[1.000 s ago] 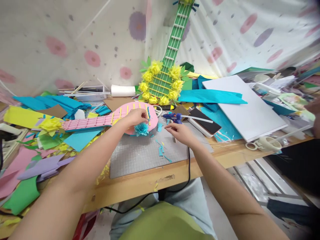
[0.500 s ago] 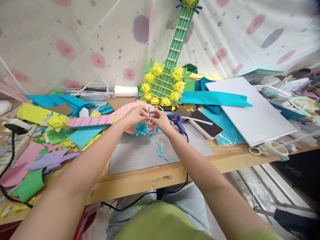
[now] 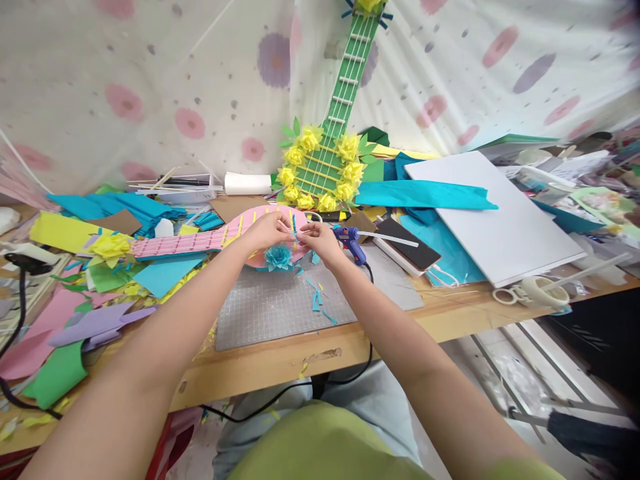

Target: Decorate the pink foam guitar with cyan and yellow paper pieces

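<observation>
My left hand (image 3: 271,231) and my right hand (image 3: 321,241) meet over the body of a pink paper guitar (image 3: 240,223). Fingertips of both are pinched on a small, narrow strip of blue crepe paper (image 3: 295,221) that stands up between them. Just below my left hand, a blue paper flower (image 3: 279,257) sits on the guitar's near edge. The guitar's neck points left and ends in a yellow paper flower (image 3: 111,246). Part of its body is hidden behind my hands.
A blue glue gun (image 3: 353,244) lies right of my hands on a grey cutting mat (image 3: 260,313) with blue scraps. A green paper guitar (image 3: 324,167) leans at the back. Paper pieces crowd the left; a white board (image 3: 495,213) and tape rolls (image 3: 545,293) lie right.
The view has shifted slightly. My hands stay together over the pink guitar; the blue strip between my fingertips now looks longer and more exposed.
</observation>
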A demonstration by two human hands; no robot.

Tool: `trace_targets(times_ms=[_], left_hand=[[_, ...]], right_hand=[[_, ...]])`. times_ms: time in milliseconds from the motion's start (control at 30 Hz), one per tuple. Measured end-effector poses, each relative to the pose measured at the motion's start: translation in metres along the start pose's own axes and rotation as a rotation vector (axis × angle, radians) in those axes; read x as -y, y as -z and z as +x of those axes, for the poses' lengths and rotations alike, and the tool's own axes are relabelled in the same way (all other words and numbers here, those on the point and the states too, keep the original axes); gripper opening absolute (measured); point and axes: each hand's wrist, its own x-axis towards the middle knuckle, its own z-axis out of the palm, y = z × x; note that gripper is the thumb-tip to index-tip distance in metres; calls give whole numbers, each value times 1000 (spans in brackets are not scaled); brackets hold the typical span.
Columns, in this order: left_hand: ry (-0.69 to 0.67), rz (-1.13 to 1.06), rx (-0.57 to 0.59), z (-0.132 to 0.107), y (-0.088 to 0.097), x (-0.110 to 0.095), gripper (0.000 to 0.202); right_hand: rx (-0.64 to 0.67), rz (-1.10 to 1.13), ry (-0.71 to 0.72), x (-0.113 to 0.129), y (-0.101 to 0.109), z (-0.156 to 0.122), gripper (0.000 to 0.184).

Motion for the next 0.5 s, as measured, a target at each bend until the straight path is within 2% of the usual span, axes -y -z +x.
trace_targets(times_ms=[200,300,400,500], left_hand=[[41,36,-2,6,4,11,33],[32,231,-3,5,6,8,32],[-25,451,-129,2,7,-1,21],[-81,425,-266,-2,5,-9,17]], right_hand=[[-94,3,-28,-1,7,1,17],[-117,24,-25,-1,10,-2,16],[-129,49,0,0,10,-5,18],[-136,62,20,1,6,-6,21]])
